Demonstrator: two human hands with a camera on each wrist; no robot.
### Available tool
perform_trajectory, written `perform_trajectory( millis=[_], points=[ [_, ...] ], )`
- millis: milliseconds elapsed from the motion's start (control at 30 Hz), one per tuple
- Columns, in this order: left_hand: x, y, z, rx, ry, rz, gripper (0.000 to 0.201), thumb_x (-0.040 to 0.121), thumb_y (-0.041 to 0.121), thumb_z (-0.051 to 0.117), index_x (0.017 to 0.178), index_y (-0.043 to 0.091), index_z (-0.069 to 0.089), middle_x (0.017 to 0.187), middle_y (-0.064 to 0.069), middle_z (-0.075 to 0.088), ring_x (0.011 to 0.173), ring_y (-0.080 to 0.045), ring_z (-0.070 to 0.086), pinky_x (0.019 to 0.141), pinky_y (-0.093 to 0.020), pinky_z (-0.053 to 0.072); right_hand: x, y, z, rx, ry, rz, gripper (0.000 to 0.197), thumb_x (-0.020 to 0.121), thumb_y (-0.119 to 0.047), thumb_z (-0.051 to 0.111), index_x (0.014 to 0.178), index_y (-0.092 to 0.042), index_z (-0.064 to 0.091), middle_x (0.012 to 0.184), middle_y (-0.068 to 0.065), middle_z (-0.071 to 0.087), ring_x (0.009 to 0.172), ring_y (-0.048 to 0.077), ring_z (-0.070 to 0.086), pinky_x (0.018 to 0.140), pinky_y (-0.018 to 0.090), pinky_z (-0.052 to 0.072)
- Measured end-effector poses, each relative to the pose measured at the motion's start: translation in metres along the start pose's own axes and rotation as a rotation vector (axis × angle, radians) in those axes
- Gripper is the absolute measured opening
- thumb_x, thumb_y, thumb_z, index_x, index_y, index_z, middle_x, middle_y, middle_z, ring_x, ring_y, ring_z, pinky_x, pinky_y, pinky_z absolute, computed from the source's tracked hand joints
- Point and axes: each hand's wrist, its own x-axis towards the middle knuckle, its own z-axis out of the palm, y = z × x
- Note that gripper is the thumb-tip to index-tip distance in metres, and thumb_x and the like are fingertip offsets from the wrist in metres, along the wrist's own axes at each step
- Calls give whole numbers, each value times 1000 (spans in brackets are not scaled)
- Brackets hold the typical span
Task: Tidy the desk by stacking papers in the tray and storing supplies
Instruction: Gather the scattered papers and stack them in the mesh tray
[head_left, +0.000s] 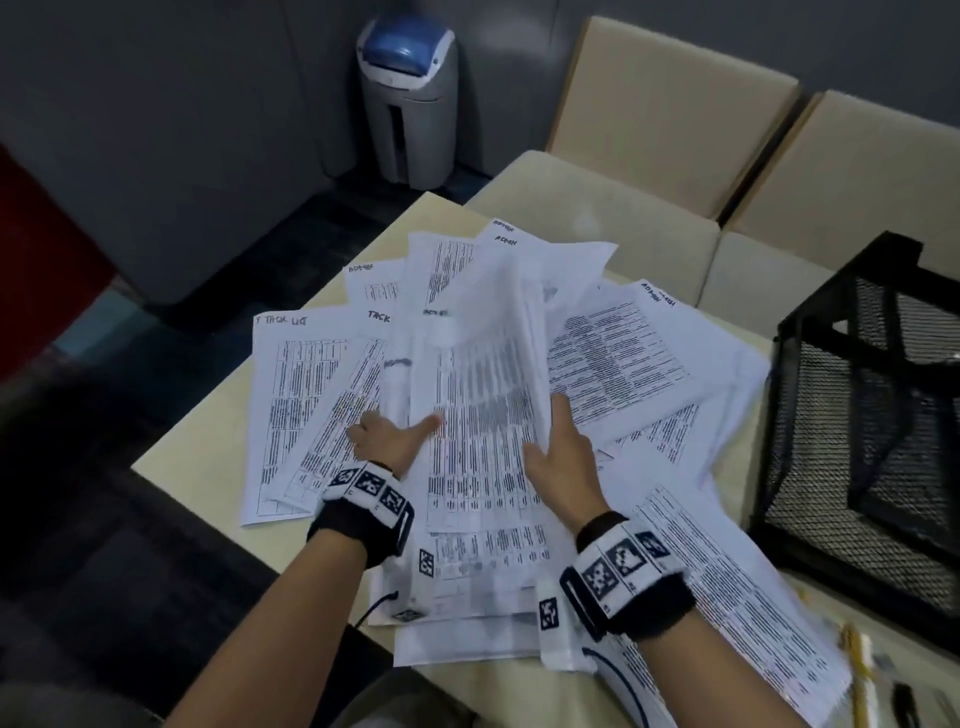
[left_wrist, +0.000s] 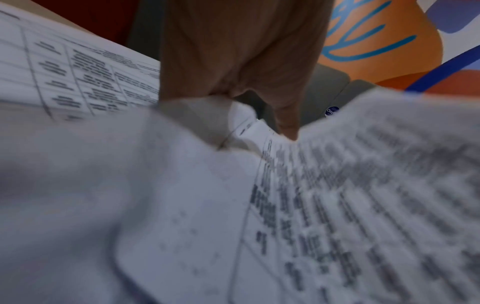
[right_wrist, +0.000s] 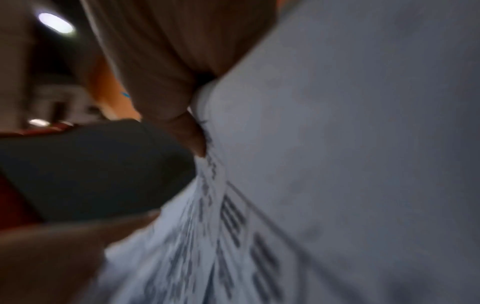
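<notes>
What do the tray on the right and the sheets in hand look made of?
Tray: black wire mesh on a black frame, probably coated metal; you see through the weave.
Sheets: thin matt white printed paper, bending between both hands.

Handwriting tops several of the printed papers fanned over the desk. The sheet at the desk's near-left edge is headed "TASK LIST", with part of the same heading, "TASK", on the sheet overlapping it. "ADMIN" heads sheets toward the desk's far end and another on the side nearest the black mesh tray. The printed tables themselves are too blurred to read. From the left wrist, a round blue sticker past the papers shows "Clay", cut off.
</notes>
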Motion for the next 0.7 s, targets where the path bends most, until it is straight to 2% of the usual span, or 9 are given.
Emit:
perform_trajectory(
  millis=[100,200,300,333,433,467,567,633,700],
  points=[
    [-7,-4,-11,-85,-1,-45,123,64,77,58,149,4,9,155,-22,6,143,-40,16,113,-55,25,-13,-21,-29,128,-5,-123,53,89,-2,55,130,-19,26,89,-1,53,68,22,61,55,31,58],
    [-13,-6,-22,-256,-38,-3,130,46,90,50,140,2,33,137,-24,42,131,-41,41,103,-48,42,-21,-19,-58,292,-35,-107,57,87,-5,60,132,-25,31,99,-8,54,79,7,58,56,15,52],
    [-29,-3,-25,-250,-215,68,102,71,64,60,144,1,27,145,-22,38,134,-37,38,109,-47,33,-23,4,-61,409,-138,60,58,85,-1,61,134,-21,37,104,-13,54,91,3,55,68,17,48],
    [-33,-1,-24,-194,-265,74,89,77,51,65,141,0,32,142,-22,43,129,-36,44,108,-46,35,-23,12,-58,392,-172,126,54,85,0,60,132,-15,39,101,-11,55,90,4,55,69,19,47],
    [-46,5,-22,10,-351,96,44,81,24,70,114,-2,55,100,-17,65,87,-29,64,87,-41,54,-28,28,-48,208,-242,271,37,83,2,60,118,-2,47,88,0,55,77,11,55,64,20,46],
    [-52,7,-20,102,-373,110,33,83,20,69,106,-1,57,93,-15,65,83,-28,65,81,-38,56,-32,30,-46,157,-235,275,31,83,3,59,111,-3,48,84,2,53,73,11,54,62,19,48],
    [-67,20,-11,250,-381,286,32,87,14,63,112,-3,57,104,-16,66,85,-23,63,76,-34,55,-44,23,-53,63,-81,127,22,83,2,56,99,-13,51,83,5,55,64,9,51,53,8,45],
    [-81,40,-16,92,-256,469,32,85,20,63,111,1,60,90,-10,64,70,-14,56,60,-26,49,-45,8,-71,44,136,-47,26,83,-1,58,102,-18,54,88,3,60,69,11,56,55,7,43],
    [-95,69,-30,-207,-98,665,31,72,36,70,91,12,66,78,-6,62,68,-15,57,63,-33,51,-40,-12,-91,131,350,-157,28,83,-5,61,107,-19,54,93,-1,62,83,16,60,69,18,48]
  ],
)
